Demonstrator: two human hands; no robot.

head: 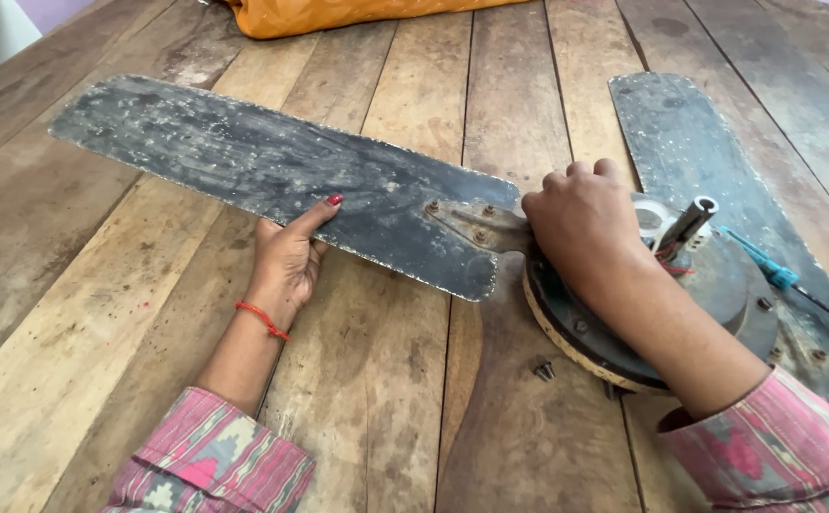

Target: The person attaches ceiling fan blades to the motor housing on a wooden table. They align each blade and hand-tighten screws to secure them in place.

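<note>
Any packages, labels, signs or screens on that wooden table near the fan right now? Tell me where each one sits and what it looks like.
None in view. The wooden table holds only a dismantled ceiling fan: the left hand under a dark speckled blade, the right hand on the round motor housing, plus a blue-handled screwdriver and loose screws.
</note>
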